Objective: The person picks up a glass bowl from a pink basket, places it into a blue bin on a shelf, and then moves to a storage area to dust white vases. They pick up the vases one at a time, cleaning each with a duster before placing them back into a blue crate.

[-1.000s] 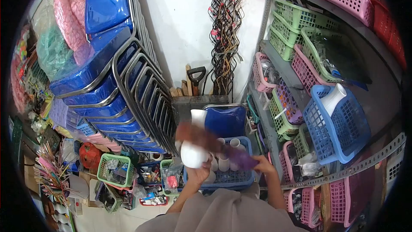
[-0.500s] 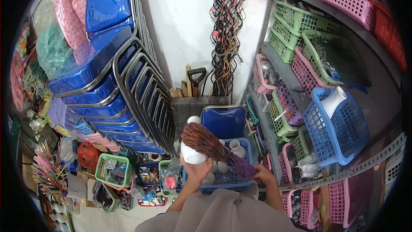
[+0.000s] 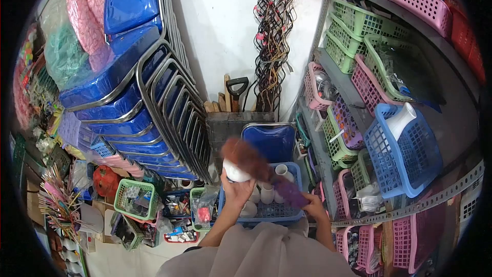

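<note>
A white vase [image 3: 236,171] is gripped in my left hand [image 3: 238,193], its upper part hidden by a feather duster. My right hand [image 3: 314,207] is closed round the purple end of the feather duster [image 3: 248,157]. The duster's brown feathers lie across the vase and are blurred by motion. Below both hands, a blue basket [image 3: 299,187] holds several white vases [image 3: 281,170].
Stacked blue chairs [image 3: 123,92] rise on the left. At the right, a metal shelf [image 3: 328,66] bears green and pink baskets; a blue basket [image 3: 405,174] with a white vase [image 3: 401,120] juts out. Small baskets and a bundle of sticks [image 3: 59,195] are at lower left.
The feather duster has shifted slightly and its feathers are now blurred. My left hand and the vase have moved a little to the right and up.
</note>
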`<state>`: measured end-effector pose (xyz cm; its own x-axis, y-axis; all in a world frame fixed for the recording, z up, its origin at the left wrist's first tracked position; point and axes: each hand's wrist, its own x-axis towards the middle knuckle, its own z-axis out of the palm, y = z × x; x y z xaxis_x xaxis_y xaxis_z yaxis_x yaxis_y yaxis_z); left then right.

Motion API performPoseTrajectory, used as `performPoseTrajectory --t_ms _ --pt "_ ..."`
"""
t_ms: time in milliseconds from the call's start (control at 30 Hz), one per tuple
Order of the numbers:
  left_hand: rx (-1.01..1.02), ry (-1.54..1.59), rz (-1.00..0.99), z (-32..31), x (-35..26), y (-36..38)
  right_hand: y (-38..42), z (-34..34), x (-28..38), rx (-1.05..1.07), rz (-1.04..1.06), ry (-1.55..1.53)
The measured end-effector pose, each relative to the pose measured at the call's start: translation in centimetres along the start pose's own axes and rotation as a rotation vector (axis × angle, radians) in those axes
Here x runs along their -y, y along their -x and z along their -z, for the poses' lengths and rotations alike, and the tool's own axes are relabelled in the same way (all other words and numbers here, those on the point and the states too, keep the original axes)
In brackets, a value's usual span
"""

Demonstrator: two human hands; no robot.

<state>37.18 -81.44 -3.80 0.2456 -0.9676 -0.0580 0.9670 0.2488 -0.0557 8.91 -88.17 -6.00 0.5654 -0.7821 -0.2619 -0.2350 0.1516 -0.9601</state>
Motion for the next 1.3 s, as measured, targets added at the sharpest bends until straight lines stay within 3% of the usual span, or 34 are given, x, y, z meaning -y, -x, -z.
performPoseTrajectory --t_ms 100,133,200,233,267,333,400,533,600,667,733,767,867,933,1033,1067,1133,1200,1267,1300 --pt "-0.180 -0.481 0.125 -0.8 0.1 0.8 -0.5 0.4 -0.2 -0.192 0.002 -0.056" --pt "-0.178 -0.481 0.125 -0.4 0.3 0.8 -0.7 0.9 -0.3 -0.273 0.022 -0.047" --pt "-0.174 -1.472 -0.200 1.0 0.7 1.1 -0.5 1.7 0.3 -0.227 0.045 -0.008" --pt "-0.146 -1.668 -0.344 1.6 0.3 0.9 -0.1 1.9 0.6 -0.199 0.161 0.021" --pt "-0.146 -1.670 -0.342 1.5 0.0 1.0 0.4 2.0 1.4 -0.172 0.275 0.049" --pt "-0.038 -2.068 -0.496 1.4 -0.4 1.2 1.7 2.3 2.8 -0.115 0.244 0.015" --pt "-0.035 -2.074 -0.518 1.3 -0.5 1.4 2.0 2.7 3.5 -0.061 0.212 -0.021" --pt "-0.075 -2.088 -0.655 0.6 -0.7 1.8 2.6 2.6 6.0 -0.218 0.324 0.123" --pt "-0.062 -2.127 -0.722 0.7 -0.9 1.8 3.2 3.0 5.9 -0.053 0.284 0.066" --pt "-0.057 -2.128 -0.703 0.3 -0.9 1.9 3.5 2.4 5.8 -0.103 0.184 0.098" --pt "-0.101 -2.158 -0.746 -0.2 -0.7 1.9 2.9 2.1 4.5 -0.217 0.273 0.189" --pt "-0.119 -2.120 -0.746 -0.3 -0.5 2.0 2.5 1.9 4.1 -0.175 0.364 0.164" --pt "-0.075 -2.107 -0.770 0.5 -0.7 1.8 3.5 1.8 4.2 -0.005 0.303 0.097" --pt "-0.065 -2.110 -0.767 0.4 -0.5 2.0 2.9 1.8 2.5 -0.058 0.316 0.110" --pt "-0.157 -2.117 -0.638 1.0 -0.2 2.5 2.4 1.6 2.0 -0.343 0.182 -0.242" --pt "-0.146 -2.113 -0.630 1.4 -0.1 2.5 1.9 1.3 2.0 -0.355 0.181 -0.240" --pt "-0.128 -2.102 -0.568 2.4 -0.1 2.8 0.1 1.2 -0.2 -0.594 0.171 -0.299" --pt "-0.095 -2.081 -0.531 3.4 0.1 3.2 -2.2 1.6 -6.4 -0.612 0.196 -0.243" --pt "-0.065 -1.966 -0.469 3.8 0.5 3.3 -3.7 0.5 -10.3 -0.699 0.179 0.176" --pt "-0.059 -1.966 -0.463 3.5 0.7 3.4 -4.1 -0.2 -12.3 -0.706 0.176 0.176"
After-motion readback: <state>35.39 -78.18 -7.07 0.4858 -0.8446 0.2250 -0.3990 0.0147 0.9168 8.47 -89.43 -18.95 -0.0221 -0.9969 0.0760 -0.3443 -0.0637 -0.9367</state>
